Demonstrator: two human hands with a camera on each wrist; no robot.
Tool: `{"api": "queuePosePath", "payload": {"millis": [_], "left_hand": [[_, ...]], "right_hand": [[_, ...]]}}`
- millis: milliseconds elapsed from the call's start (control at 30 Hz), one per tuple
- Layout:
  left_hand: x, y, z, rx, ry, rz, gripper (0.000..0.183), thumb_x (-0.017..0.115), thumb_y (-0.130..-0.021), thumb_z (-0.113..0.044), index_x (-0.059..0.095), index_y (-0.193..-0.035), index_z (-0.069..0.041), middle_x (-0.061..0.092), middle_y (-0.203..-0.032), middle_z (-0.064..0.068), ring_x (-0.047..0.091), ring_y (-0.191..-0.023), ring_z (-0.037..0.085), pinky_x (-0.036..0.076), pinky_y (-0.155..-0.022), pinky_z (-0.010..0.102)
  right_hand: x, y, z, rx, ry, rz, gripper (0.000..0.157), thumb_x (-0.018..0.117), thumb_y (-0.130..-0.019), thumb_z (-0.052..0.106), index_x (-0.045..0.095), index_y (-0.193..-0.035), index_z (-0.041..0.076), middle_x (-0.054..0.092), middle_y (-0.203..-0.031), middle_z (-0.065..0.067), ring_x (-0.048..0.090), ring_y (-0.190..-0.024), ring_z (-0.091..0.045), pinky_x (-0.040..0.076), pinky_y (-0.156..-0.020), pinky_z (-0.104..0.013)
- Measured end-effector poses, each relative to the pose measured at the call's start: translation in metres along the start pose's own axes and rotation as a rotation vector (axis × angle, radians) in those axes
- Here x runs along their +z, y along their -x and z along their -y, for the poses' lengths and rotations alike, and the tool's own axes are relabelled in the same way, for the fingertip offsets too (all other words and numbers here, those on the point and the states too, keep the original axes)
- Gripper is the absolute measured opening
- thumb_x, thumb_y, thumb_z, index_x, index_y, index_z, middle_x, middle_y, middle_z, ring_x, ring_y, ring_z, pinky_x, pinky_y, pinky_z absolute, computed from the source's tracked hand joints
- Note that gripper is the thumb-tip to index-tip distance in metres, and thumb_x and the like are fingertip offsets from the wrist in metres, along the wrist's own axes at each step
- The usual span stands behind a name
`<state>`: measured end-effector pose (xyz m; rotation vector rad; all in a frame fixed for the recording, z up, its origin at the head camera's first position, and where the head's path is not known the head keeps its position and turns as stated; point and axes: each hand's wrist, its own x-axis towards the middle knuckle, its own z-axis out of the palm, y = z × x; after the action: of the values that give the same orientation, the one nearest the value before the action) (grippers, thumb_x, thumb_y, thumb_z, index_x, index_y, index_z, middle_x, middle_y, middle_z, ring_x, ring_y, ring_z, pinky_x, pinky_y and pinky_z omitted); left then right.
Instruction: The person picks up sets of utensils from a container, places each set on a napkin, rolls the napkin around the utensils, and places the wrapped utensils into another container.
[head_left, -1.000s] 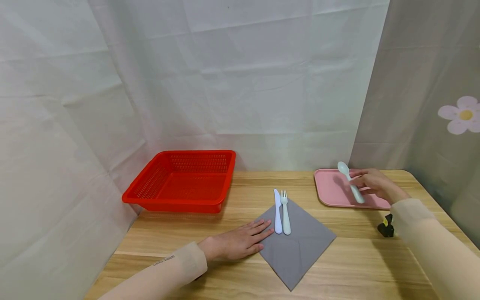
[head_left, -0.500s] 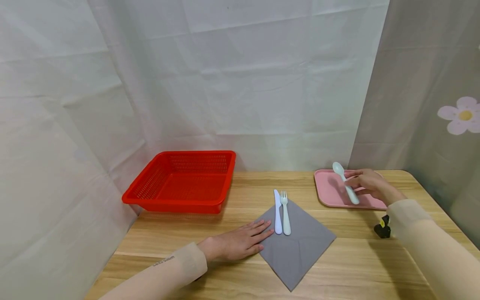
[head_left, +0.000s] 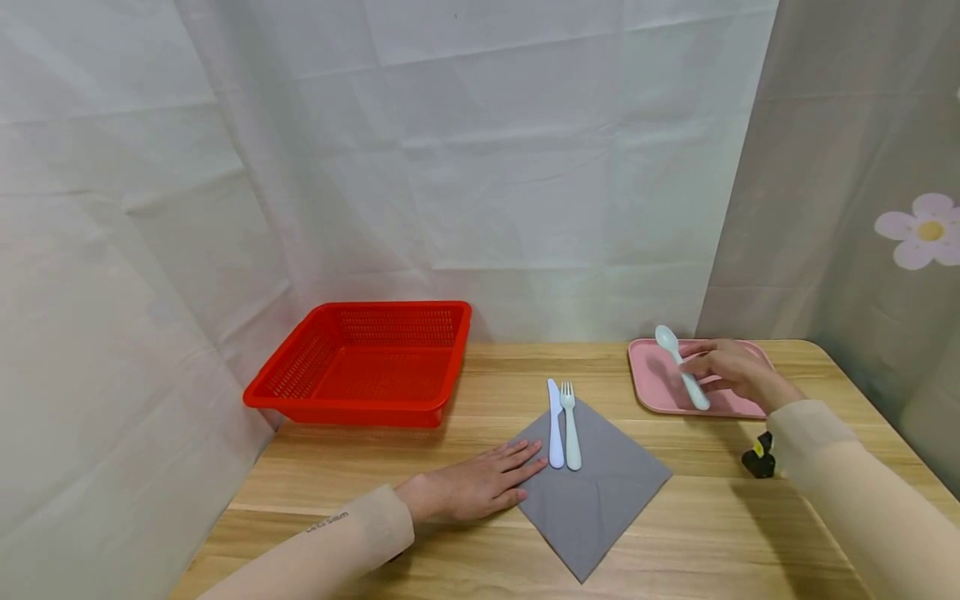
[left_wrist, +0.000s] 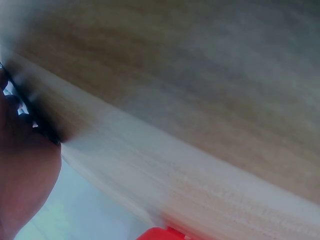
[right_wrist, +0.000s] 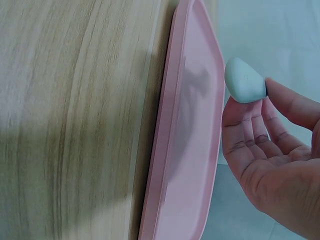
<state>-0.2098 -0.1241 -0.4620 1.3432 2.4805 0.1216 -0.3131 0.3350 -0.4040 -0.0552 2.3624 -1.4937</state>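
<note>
The spoon [head_left: 691, 385] is held above the tray [head_left: 651, 380] by the right hand [head_left: 727, 368]; it is pinched between the thumb and the fingers, its bowl pointed up and away past the fingertips, its handle end slanted down toward the near rim. In the right wrist view the rounded handle end is seen at the fingertips, and a shadow is cast on the tray's pink surface below them. Part of the tray is covered by the hand.

To the left of the right fingers, nearer the person, a grey napkin [head_left: 600, 492] is laid cornerwise. Its left corner is pressed by the left hand [head_left: 483, 483], which is laid palm down, its fingers straight and released. Just beyond the left fingertips the knife [head_left: 556, 429] and, on its far side, the fork [head_left: 572, 429] are placed side by side, tips directed away and reaching past the napkin's edge. Whether the knife is touched by a fingertip cannot be told.

Farther off, ahead and to the left of the left fingers, a red basket [head_left: 360, 408] is set on the wooden table [head_left: 487, 558]. Behind everything a pale curtain [head_left: 510, 208] is hung; a pink flower [head_left: 930, 231] is displayed beyond the right hand.
</note>
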Motion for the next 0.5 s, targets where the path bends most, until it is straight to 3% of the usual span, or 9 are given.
{"api": "queuePosePath", "payload": {"millis": [233,500], "left_hand": [[0.001,0.000,0.000,-0.003,-0.001,0.003,0.061,0.027,-0.115,-0.044,0.012,-0.169,-0.022,0.002,-0.176,-0.001,0.002,-0.161,0.021,0.011,-0.129,0.040],[0.004,-0.001,0.002,0.003,-0.010,-0.007,0.060,0.027,-0.115,-0.044,0.012,-0.169,-0.022,0.003,-0.176,-0.001,0.003,-0.161,0.022,0.011,-0.129,0.040]], "right_hand": [[0.006,0.000,0.001,-0.015,-0.035,0.009,0.052,0.058,-0.104,0.009,0.039,-0.145,-0.016,0.066,-0.104,-0.003,0.064,-0.089,-0.017,0.059,-0.080,-0.035],[0.016,0.001,0.004,-0.030,-0.050,0.020,0.053,0.061,-0.103,0.010,0.041,-0.146,-0.015,0.063,-0.110,-0.004,0.065,-0.090,-0.016,0.059,-0.081,-0.035]]}}
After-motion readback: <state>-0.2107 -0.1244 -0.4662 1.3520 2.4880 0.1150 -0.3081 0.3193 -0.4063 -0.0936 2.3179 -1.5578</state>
